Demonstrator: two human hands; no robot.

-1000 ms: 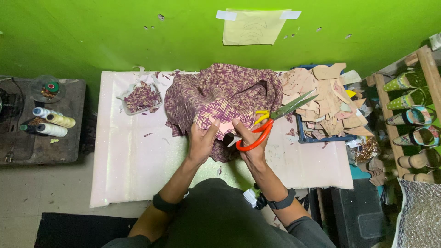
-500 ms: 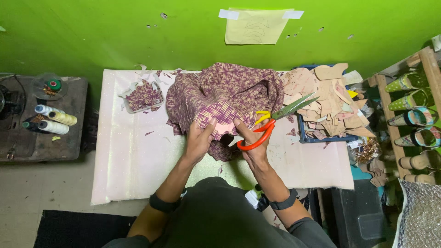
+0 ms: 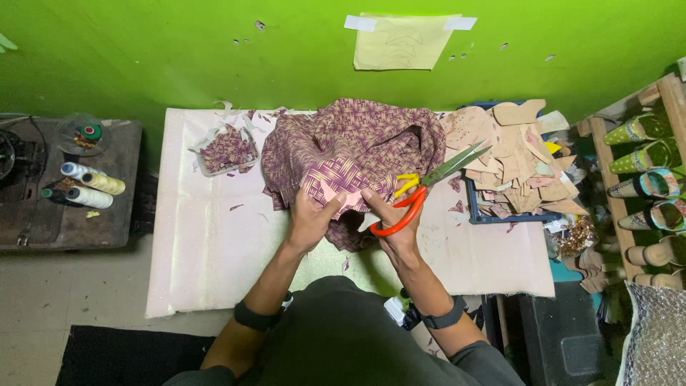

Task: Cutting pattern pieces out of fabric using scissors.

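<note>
A crumpled maroon cloth with a woven gold pattern (image 3: 357, 143) lies on the pale pink table (image 3: 207, 250). My left hand (image 3: 309, 218) grips its near edge, where a pink cut-out piece shows. My right hand (image 3: 395, 214) pinches the same edge from the right and carries orange-handled scissors (image 3: 421, 189) looped over the fingers. The blades point up and to the right, away from the cloth.
A small tray of cloth scraps (image 3: 225, 150) sits at the table's far left. A blue tray piled with tan card patterns (image 3: 518, 154) stands at the right. Thread spools (image 3: 86, 187) rest on a dark stand at left. Shoes on a wooden rack (image 3: 647, 179) fill the right edge.
Both hands stay on the cloth's near edge. The scissors have tilted slightly and the cloth has been shifted a little under the fingers.
</note>
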